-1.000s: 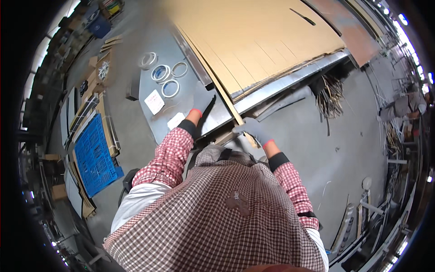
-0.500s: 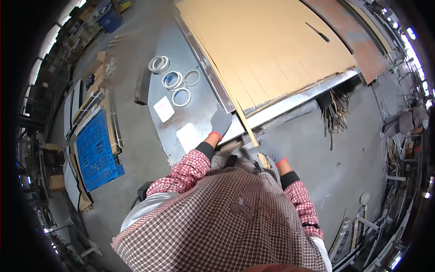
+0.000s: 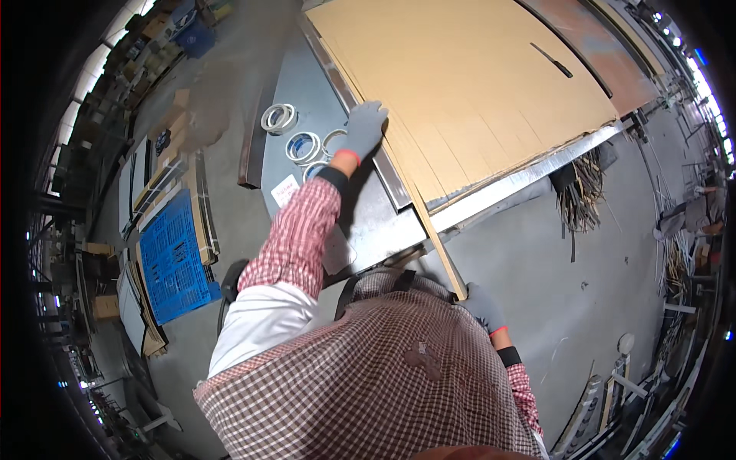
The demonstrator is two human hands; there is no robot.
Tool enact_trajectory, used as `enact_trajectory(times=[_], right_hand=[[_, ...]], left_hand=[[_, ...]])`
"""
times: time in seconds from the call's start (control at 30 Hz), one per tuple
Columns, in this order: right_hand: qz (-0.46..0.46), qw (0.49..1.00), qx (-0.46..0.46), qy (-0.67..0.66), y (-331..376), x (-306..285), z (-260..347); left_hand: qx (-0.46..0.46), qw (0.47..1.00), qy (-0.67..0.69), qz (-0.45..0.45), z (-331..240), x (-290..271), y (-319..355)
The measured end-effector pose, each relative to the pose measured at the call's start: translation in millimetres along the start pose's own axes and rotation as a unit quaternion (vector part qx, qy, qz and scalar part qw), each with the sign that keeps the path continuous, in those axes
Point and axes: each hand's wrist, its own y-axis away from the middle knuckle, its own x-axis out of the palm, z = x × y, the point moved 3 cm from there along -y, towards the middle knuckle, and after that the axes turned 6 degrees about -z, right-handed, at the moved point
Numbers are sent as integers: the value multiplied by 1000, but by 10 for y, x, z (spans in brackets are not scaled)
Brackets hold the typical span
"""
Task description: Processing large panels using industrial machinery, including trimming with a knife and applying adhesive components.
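Observation:
A large brown cardboard sheet (image 3: 475, 84) lies on the metal table, several slits near its front edge. Along its left side runs a narrow cardboard strip (image 3: 438, 249), its near end sticking out past the table toward me. My right hand (image 3: 485, 308), in a grey glove, is closed at that near end, close to my apron; its fingers are partly hidden. Farther up the same side, my left hand (image 3: 367, 127), also gloved, has its fingers bent together over the strip's edge, beside a dark metal rail (image 3: 392, 182). A black-handled knife (image 3: 553, 61) rests on the sheet.
Rolls of tape (image 3: 302, 146) and a white paper card (image 3: 284, 189) lie on the grey tabletop (image 3: 391, 234) to the left. A bundle of thin scrap strips (image 3: 580, 195) hangs below the table's right front edge. A blue plastic pallet (image 3: 172, 257) is at the left.
My left hand has moved forward along the sheet's left edge. The right hand has come back toward me and right with the strip's near end, which sticks out farther.

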Motion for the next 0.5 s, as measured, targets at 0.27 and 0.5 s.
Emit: enact_trajectory(times=[0.27, 0.5], right_hand=[[18, 998, -51, -16, -138, 198, -271], [45, 993, -48, -97, -272, 465, -638]], left_hand=[[192, 943, -152, 224, 457, 512, -450], [277, 926, -132, 221, 588, 336, -424]])
